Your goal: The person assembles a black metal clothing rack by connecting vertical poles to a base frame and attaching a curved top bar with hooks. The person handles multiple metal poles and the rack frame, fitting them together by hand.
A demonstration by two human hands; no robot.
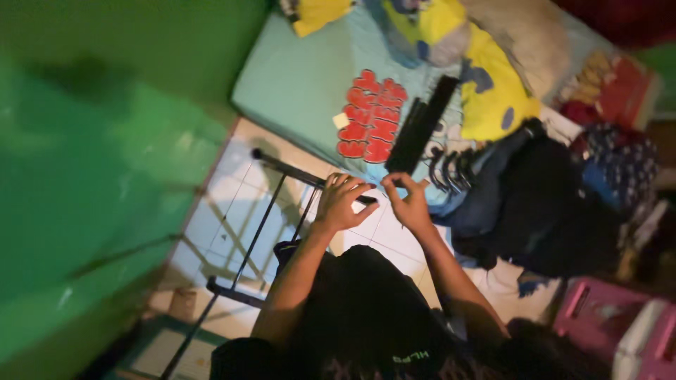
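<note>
Black metal rack frame (pixel 271 211), made of thin tubes, stands over a white tiled floor (pixel 232 204) beside a green wall (pixel 84 183), seen from above and tilted in the view; its top rail runs from a rounded end near the wall toward the two hands. The left hand (pixel 340 203) rests over the rail's near end with fingers curled down around it, closed on the tube; the right hand (pixel 408 204) is just beside it, fingers bent inward and seeming to pinch something small and dark at the rail's end, though what exactly it grips is too blurred to tell. Beyond the hands lies a bed (pixel 296 84) with a pale teal sheet; on it sit a cluster of red cut-out shapes (pixel 373 116), a long black flat bar (pixel 421 127), a yellow cushion (pixel 493 88) and a heap of dark clothes (pixel 535 204) with hangers. A pink plastic box (pixel 612 331) sits at the lower right. Judging by its look, the frame is stiff and hard, probably light for its size but long and awkward, likely to swing or rattle at loose joints; the smooth painted tubes may slip, so the best hold seems to be a full wrap around the rail close to a joint.
</note>
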